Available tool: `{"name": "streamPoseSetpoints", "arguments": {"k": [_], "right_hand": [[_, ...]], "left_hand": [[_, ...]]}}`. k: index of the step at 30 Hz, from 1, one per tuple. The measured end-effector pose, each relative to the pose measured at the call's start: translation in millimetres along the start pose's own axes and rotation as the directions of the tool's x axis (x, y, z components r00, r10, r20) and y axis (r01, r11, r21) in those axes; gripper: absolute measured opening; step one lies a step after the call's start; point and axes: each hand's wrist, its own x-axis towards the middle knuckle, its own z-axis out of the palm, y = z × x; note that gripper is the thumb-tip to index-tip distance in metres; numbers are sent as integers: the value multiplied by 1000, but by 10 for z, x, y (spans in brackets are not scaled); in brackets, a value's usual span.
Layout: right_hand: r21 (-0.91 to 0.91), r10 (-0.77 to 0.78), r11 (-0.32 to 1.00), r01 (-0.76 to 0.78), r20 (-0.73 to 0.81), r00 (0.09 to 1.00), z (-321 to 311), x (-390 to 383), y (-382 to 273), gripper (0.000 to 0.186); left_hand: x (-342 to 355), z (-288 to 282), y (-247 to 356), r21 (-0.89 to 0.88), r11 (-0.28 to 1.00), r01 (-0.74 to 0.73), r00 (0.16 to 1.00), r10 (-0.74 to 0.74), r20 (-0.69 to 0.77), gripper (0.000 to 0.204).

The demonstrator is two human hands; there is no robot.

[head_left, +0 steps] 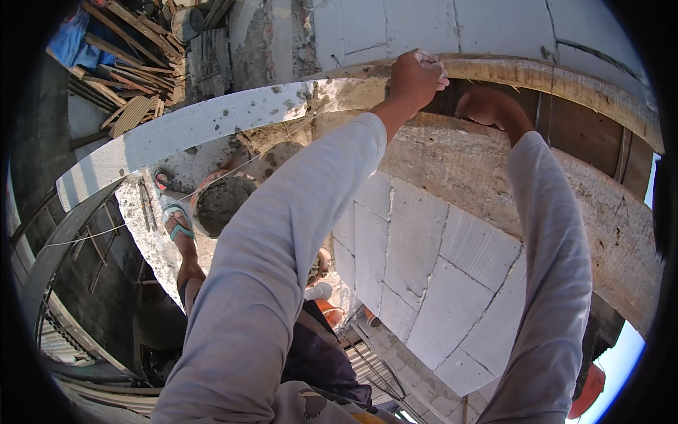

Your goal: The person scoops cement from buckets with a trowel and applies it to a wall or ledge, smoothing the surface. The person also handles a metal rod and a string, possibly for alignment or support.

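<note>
My left hand (415, 79) is closed at the upper wooden board (508, 71), its fingertips whitened with dust. What lies inside its curled fingers is hidden. To its right, my right hand (493, 110) reaches into the dark gap between this board and the wide, mortar-stained lower board (452, 152). Its fingers look bent in and are partly hidden, so what they grip cannot be made out. A thin pale string (212, 172) runs from the left side toward my left hand, and its end there is not visible.
At the left a pale block ledge (205, 120) curves away, spotted with mortar. Below it stand a bucket of grey mortar (224, 203) and a foot in a teal flip-flop (178, 220). White blockwork (438, 268) drops below the boards. Scrap timber (134, 63) lies at the upper left.
</note>
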Motion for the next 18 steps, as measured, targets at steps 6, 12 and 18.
{"name": "streamPoseSetpoints", "arguments": {"k": [6,12,18], "right_hand": [[6,-60,998,60,-33,998,95,109,217,25],[9,-70,997,70,-31,997,36,26,117,31],[-65,-36,997,35,-15,999,14,33,48,34]], "left_hand": [[0,74,-65,-23,1000,-11,999,12,40,17],[-20,74,-58,55,998,11,996,-16,92,18],[-43,91,-105,95,995,28,994,-38,102,16]]}}
